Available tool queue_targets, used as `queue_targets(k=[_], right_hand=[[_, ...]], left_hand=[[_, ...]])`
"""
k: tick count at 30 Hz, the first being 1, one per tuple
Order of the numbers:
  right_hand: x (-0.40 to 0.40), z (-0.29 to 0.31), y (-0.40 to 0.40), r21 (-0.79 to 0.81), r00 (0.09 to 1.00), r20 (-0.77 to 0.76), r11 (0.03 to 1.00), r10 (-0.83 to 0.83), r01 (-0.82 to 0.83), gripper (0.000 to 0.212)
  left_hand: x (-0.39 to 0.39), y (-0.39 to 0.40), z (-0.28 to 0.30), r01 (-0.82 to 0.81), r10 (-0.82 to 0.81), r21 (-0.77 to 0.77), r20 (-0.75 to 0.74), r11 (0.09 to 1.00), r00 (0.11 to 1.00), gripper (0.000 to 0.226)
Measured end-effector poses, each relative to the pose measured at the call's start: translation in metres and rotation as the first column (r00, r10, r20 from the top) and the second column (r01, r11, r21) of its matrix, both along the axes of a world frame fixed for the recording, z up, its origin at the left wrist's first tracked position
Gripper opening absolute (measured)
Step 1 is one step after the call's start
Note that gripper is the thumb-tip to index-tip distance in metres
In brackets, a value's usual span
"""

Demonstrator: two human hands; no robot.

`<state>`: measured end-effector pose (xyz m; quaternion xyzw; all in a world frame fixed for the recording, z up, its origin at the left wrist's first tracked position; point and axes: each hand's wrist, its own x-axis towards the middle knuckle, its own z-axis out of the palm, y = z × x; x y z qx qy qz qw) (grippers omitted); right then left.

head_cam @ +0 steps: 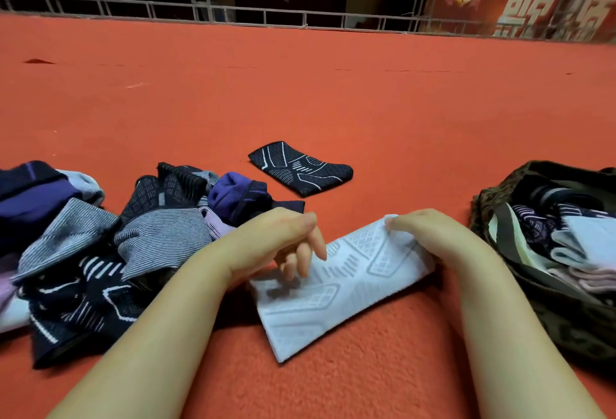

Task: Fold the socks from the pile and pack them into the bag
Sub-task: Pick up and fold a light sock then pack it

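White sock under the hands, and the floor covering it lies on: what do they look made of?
White sock: seemingly knitted fabric, matte, with raised geometric ribbing in the weave. Red floor covering: probably felt-like carpet, matte, with a fuzzy nap visible near the camera. Exact fibres cannot be told.

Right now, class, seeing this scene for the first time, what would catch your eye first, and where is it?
Front and centre, a white patterned sock lies on the red carpet, the left hand over it and the right hand at its far end. A dark sock pile sits left; an open bag of socks sits right.
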<state>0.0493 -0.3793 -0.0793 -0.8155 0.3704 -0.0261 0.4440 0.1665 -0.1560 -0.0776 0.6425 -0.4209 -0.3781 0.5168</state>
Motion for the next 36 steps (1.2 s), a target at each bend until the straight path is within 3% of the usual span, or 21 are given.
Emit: queue_targets(k=[2,4,6,8,10,13,15,16,18,20,24,28,30,33,36], right_hand=[[-0.001,0.001,0.000,-0.012,0.999,0.001,0.999,-0.043,0.043,0.056],[0.001,-0.004,-0.001,-0.101,0.992,-0.082,0.991,-0.093,0.085,0.080],[0.004,-0.012,-0.004,-0.259,0.968,-0.226,0.965,-0.107,0.046,0.088],[0.006,-0.024,-0.008,-0.401,0.939,-0.319,0.916,-0.131,-0.009,0.082],[0.011,-0.033,-0.004,-0.524,0.946,-0.298,0.850,-0.131,-0.047,0.069],[0.018,-0.043,0.013,-0.692,0.979,-0.179,0.719,-0.096,-0.056,0.060],[0.020,-0.048,0.019,-0.697,0.990,-0.136,0.715,-0.046,-0.063,0.053],[0.017,-0.048,0.019,-0.636,0.996,-0.089,0.770,-0.010,-0.049,0.050],[0.007,-0.044,0.014,-0.363,0.990,0.136,0.932,0.049,0.004,0.041],[-0.004,-0.037,0.013,-0.160,0.942,0.332,0.987,0.042,0.012,0.033],[-0.007,-0.007,0.008,-0.354,0.926,0.356,0.935,0.125,0.010,0.033],[0.000,0.071,-0.006,-0.548,0.831,0.510,0.829,0.223,0.114,0.033],[-0.001,0.110,-0.001,-0.654,0.788,0.503,0.753,0.356,0.077,0.026],[-0.005,0.134,0.020,-0.806,0.780,0.295,0.583,0.552,-0.108,0.029],[-0.015,0.115,0.048,-0.757,0.742,0.085,0.528,0.665,-0.386,0.028]], left_hand=[[-0.001,-0.011,-0.008,-0.136,0.127,0.041,0.166,0.990,0.978,0.033],[0.001,-0.020,-0.021,-0.242,0.179,0.072,0.476,0.968,0.861,0.029],[0.001,-0.020,-0.032,-0.266,0.044,0.208,0.705,0.941,0.708,0.043],[-0.003,-0.020,-0.039,-0.280,-0.114,0.332,0.803,0.901,0.585,0.071],[-0.006,-0.021,-0.041,-0.307,-0.129,0.358,0.809,0.882,0.573,0.075],[-0.009,-0.023,-0.035,-0.386,-0.124,0.398,0.813,0.832,0.570,0.060],[-0.008,-0.023,-0.031,-0.352,-0.111,0.421,0.758,0.836,0.643,0.050],[-0.006,-0.021,-0.029,-0.310,-0.092,0.418,0.708,0.854,0.700,0.042],[0.000,-0.014,-0.026,-0.243,-0.049,0.374,0.623,0.895,0.781,0.030],[0.006,-0.007,-0.025,-0.217,0.007,0.307,0.563,0.927,0.826,0.031],[0.010,-0.010,-0.018,-0.195,0.092,0.171,0.473,0.966,0.876,0.036],[0.014,-0.037,0.016,-0.233,0.218,-0.037,0.512,0.972,0.831,0.032],[0.017,-0.041,0.037,-0.182,0.205,-0.095,0.410,0.979,0.889,0.033],[0.014,-0.036,0.053,-0.041,0.090,-0.147,0.345,0.988,0.934,0.053],[-0.006,-0.023,0.051,0.076,-0.022,-0.127,0.383,0.989,0.924,0.068]])
